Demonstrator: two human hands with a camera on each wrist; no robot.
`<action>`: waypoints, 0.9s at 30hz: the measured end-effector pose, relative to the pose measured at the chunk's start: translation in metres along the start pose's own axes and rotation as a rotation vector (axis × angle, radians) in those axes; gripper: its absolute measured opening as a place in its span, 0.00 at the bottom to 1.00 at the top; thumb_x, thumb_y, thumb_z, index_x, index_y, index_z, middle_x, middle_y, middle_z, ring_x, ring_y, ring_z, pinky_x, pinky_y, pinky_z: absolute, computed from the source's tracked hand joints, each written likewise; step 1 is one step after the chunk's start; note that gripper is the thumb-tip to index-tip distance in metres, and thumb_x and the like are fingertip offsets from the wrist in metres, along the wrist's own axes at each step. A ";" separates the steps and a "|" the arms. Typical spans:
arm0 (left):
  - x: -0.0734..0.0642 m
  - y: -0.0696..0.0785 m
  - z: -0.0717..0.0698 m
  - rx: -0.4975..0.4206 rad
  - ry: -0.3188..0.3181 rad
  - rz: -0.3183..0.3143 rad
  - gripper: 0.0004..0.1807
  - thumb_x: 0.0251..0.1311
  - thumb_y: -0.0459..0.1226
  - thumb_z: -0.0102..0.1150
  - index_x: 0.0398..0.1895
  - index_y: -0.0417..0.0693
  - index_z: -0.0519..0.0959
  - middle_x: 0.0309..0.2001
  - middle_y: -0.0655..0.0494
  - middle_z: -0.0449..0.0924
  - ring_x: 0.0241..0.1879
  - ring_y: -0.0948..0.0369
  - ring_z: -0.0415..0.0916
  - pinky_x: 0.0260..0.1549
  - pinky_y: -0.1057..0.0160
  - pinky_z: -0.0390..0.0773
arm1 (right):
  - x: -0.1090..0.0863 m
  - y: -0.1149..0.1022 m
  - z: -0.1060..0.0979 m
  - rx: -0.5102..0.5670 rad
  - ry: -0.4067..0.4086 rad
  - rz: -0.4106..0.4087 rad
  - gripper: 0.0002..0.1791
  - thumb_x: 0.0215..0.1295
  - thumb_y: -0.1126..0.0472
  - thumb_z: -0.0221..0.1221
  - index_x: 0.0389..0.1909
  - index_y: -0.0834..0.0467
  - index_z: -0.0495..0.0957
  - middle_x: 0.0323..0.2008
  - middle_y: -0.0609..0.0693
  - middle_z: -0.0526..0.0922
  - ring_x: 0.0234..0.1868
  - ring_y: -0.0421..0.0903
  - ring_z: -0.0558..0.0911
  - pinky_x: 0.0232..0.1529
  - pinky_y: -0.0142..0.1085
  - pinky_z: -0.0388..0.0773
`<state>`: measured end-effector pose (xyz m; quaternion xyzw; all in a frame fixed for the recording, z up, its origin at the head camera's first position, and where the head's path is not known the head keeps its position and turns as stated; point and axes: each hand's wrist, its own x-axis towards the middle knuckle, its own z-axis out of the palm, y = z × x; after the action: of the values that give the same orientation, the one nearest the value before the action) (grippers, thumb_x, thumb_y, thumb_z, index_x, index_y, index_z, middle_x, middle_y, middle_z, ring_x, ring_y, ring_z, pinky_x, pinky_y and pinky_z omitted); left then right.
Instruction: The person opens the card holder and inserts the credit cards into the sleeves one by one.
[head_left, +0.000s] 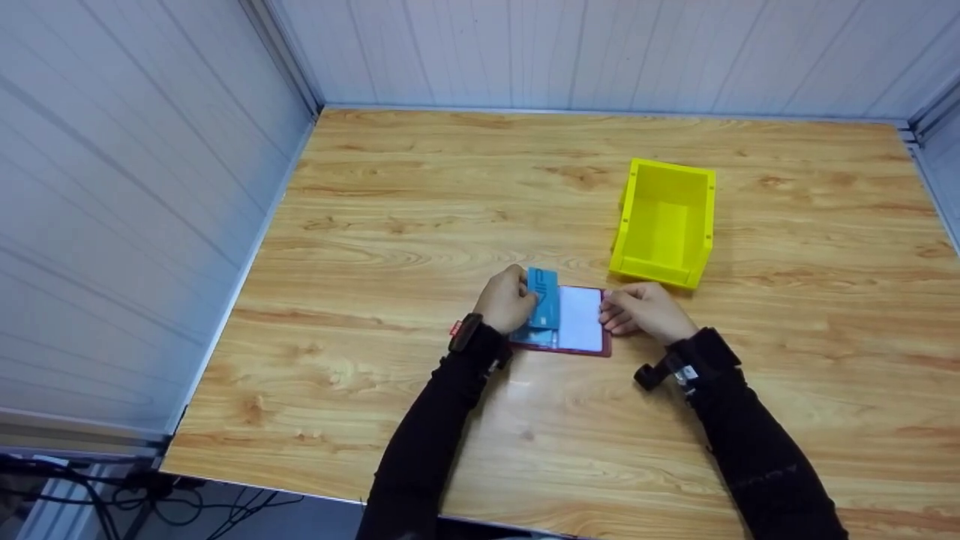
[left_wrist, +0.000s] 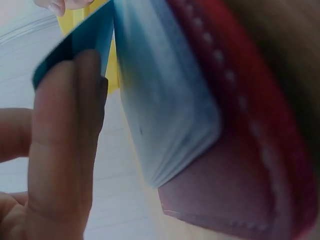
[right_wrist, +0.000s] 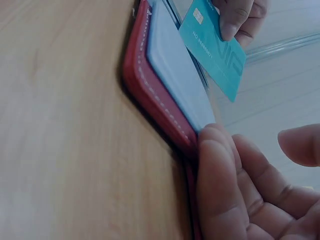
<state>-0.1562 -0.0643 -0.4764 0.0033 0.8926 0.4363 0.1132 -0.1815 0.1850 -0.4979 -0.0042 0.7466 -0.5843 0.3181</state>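
A blue plastic card (head_left: 544,296) with a chip is pinched between the thumb and fingers of my left hand (head_left: 506,300). It is held tilted over the left side of an opened red card holder (head_left: 607,346) with white stitching, which lies on the table. In the right wrist view the card (right_wrist: 212,50) shows its chip and printed number. White or clear sleeve pages (head_left: 580,319) fill the holder's right half. My right hand (head_left: 649,311) touches the holder's right edge with its fingers; in the right wrist view the thumb (right_wrist: 302,145) stands apart from them.
A yellow plastic bin (head_left: 667,274) stands just behind my right hand on the wood-grain table (head_left: 420,195). Pale panels (head_left: 465,52) enclose the back and sides. Black cables (head_left: 150,487) hang beyond the table's front left corner.
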 end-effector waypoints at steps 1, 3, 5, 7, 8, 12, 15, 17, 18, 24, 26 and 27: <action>0.000 0.000 0.000 0.000 -0.002 -0.001 0.08 0.63 0.32 0.54 0.43 0.37 0.73 0.23 0.61 0.65 0.22 0.63 0.63 0.24 0.68 0.62 | 0.000 0.000 0.000 -0.001 0.002 0.002 0.23 0.74 0.54 0.50 0.46 0.74 0.76 0.28 0.48 0.85 0.28 0.40 0.84 0.34 0.31 0.84; 0.001 0.000 0.001 0.004 -0.009 -0.001 0.08 0.63 0.32 0.54 0.43 0.37 0.72 0.22 0.61 0.64 0.22 0.63 0.63 0.24 0.68 0.62 | 0.000 0.000 0.000 0.003 0.004 0.000 0.22 0.74 0.54 0.50 0.45 0.74 0.76 0.28 0.48 0.85 0.28 0.40 0.84 0.34 0.31 0.84; 0.001 0.000 0.002 0.012 -0.020 -0.002 0.09 0.63 0.32 0.55 0.43 0.36 0.72 0.21 0.61 0.64 0.21 0.64 0.63 0.24 0.68 0.62 | 0.000 0.001 0.000 0.009 0.005 -0.007 0.22 0.74 0.55 0.51 0.45 0.74 0.76 0.27 0.48 0.85 0.27 0.40 0.84 0.33 0.31 0.84; 0.001 0.000 0.003 0.017 -0.034 -0.001 0.09 0.63 0.32 0.55 0.43 0.36 0.72 0.21 0.61 0.64 0.21 0.64 0.63 0.23 0.69 0.62 | 0.000 0.002 0.000 0.013 0.003 -0.016 0.22 0.74 0.55 0.51 0.44 0.74 0.77 0.27 0.48 0.85 0.27 0.39 0.84 0.33 0.31 0.84; 0.001 0.000 0.003 0.019 -0.040 0.000 0.09 0.63 0.32 0.55 0.43 0.36 0.72 0.21 0.62 0.64 0.20 0.64 0.63 0.23 0.69 0.62 | 0.001 0.003 0.000 0.017 0.004 -0.020 0.22 0.74 0.55 0.51 0.44 0.74 0.77 0.26 0.48 0.85 0.27 0.39 0.84 0.33 0.31 0.84; 0.001 0.001 0.005 0.017 -0.054 -0.001 0.08 0.61 0.33 0.57 0.39 0.38 0.71 0.23 0.61 0.64 0.22 0.63 0.65 0.23 0.69 0.63 | 0.001 0.004 0.001 0.024 0.005 -0.023 0.22 0.74 0.54 0.52 0.44 0.73 0.77 0.26 0.48 0.85 0.27 0.39 0.84 0.33 0.31 0.84; 0.001 0.001 0.006 0.013 -0.059 -0.011 0.08 0.61 0.33 0.58 0.38 0.40 0.69 0.25 0.60 0.65 0.24 0.63 0.66 0.24 0.69 0.64 | 0.002 0.005 0.001 0.025 0.007 -0.024 0.22 0.74 0.54 0.52 0.44 0.74 0.76 0.26 0.48 0.85 0.27 0.39 0.84 0.33 0.31 0.84; 0.001 0.001 0.007 0.007 -0.058 -0.014 0.10 0.61 0.33 0.58 0.40 0.39 0.69 0.26 0.60 0.66 0.25 0.62 0.67 0.25 0.69 0.65 | 0.002 0.005 0.001 0.022 0.005 -0.029 0.22 0.74 0.54 0.51 0.44 0.74 0.76 0.26 0.48 0.85 0.27 0.39 0.84 0.33 0.31 0.84; 0.001 0.002 0.008 0.007 -0.059 -0.014 0.11 0.61 0.34 0.59 0.43 0.39 0.69 0.27 0.60 0.66 0.25 0.62 0.67 0.25 0.69 0.65 | 0.002 0.005 0.001 0.022 0.006 -0.031 0.22 0.74 0.55 0.51 0.44 0.74 0.76 0.26 0.48 0.85 0.27 0.39 0.84 0.33 0.31 0.84; 0.002 0.002 0.009 -0.003 -0.086 -0.014 0.25 0.60 0.33 0.59 0.60 0.37 0.66 0.23 0.60 0.67 0.19 0.64 0.68 0.22 0.70 0.67 | 0.002 0.006 0.001 0.020 0.007 -0.036 0.22 0.74 0.55 0.51 0.45 0.74 0.76 0.26 0.48 0.85 0.27 0.39 0.84 0.33 0.31 0.84; 0.002 0.002 0.009 -0.007 -0.102 -0.026 0.25 0.60 0.32 0.58 0.60 0.37 0.66 0.23 0.60 0.67 0.16 0.65 0.69 0.19 0.70 0.69 | 0.002 0.006 0.001 0.016 0.007 -0.037 0.22 0.74 0.55 0.51 0.45 0.75 0.76 0.27 0.48 0.85 0.27 0.39 0.84 0.33 0.31 0.84; 0.002 0.003 0.009 -0.009 -0.107 -0.033 0.25 0.59 0.32 0.58 0.59 0.37 0.66 0.23 0.59 0.68 0.15 0.66 0.70 0.18 0.70 0.70 | 0.002 0.006 0.001 0.014 0.006 -0.038 0.23 0.74 0.55 0.51 0.45 0.75 0.76 0.27 0.48 0.85 0.27 0.39 0.84 0.33 0.31 0.84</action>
<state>-0.1562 -0.0557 -0.4800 0.0117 0.8833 0.4375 0.1681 -0.1806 0.1851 -0.5039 -0.0145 0.7433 -0.5953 0.3049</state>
